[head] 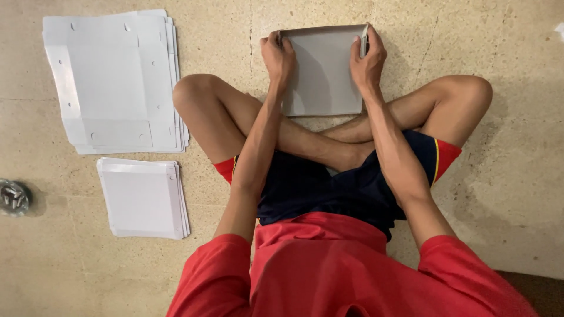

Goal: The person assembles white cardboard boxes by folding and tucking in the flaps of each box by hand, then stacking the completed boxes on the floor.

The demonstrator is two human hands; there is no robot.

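I sit cross-legged on a beige stone floor. A grey cardboard sheet (323,70), partly folded into a shallow tray, lies on the floor in front of my shins. My left hand (277,57) grips its left edge near the top corner, fingers curled over the raised flap. On the opposite side, my right hand (368,58) grips the right edge, holding the upturned side flap. Both forearms reach forward over my crossed legs.
A stack of large flat die-cut white cardboard blanks (114,82) lies to the left. Below it sits a smaller stack of folded white pieces (144,198). A round metal floor drain (14,198) is at the far left edge.
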